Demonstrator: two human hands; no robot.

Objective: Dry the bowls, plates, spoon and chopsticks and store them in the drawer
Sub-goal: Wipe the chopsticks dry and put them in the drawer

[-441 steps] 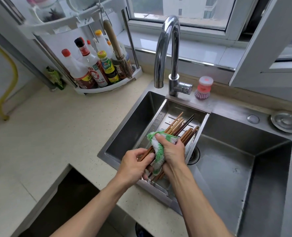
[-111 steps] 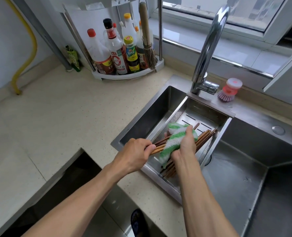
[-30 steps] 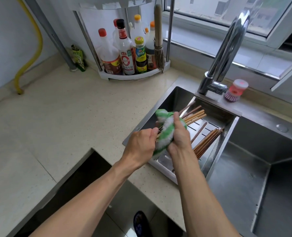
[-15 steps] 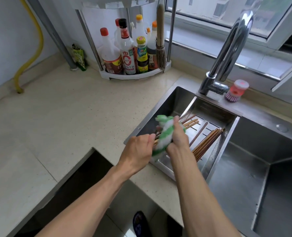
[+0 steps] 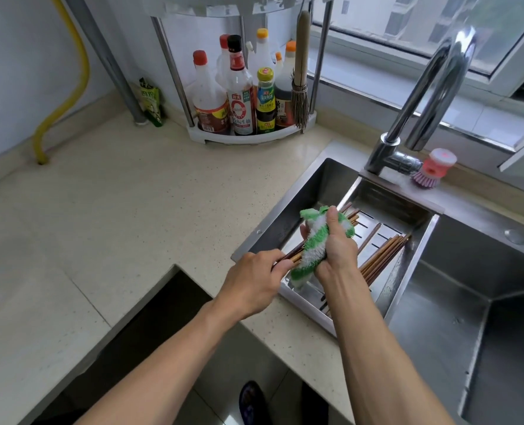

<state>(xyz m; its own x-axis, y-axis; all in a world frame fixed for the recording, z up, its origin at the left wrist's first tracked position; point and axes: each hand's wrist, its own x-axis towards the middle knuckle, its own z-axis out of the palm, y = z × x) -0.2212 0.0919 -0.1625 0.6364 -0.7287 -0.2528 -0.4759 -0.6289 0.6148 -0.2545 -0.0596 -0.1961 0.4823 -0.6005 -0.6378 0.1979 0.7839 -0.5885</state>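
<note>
The left hand (image 5: 254, 283) grips one end of a bundle of wooden chopsticks (image 5: 288, 256) over the near left corner of the steel drain tray (image 5: 408, 271) set in the sink (image 5: 469, 317). The right hand (image 5: 336, 246) has its fingers and thumb curled round a green-and-white cloth (image 5: 314, 240) wrapped about the middle of that bundle, whose far tips show just past the cloth. More chopsticks (image 5: 383, 256) lie loose on the slotted tray floor, to the right of the hands. At the sink's back edge a pink dish brush (image 5: 435, 168) stands just beside the faucet (image 5: 423, 96). At the back of the worktop (image 5: 116, 210), a corner rack holds sauce bottles (image 5: 239, 96).
</note>
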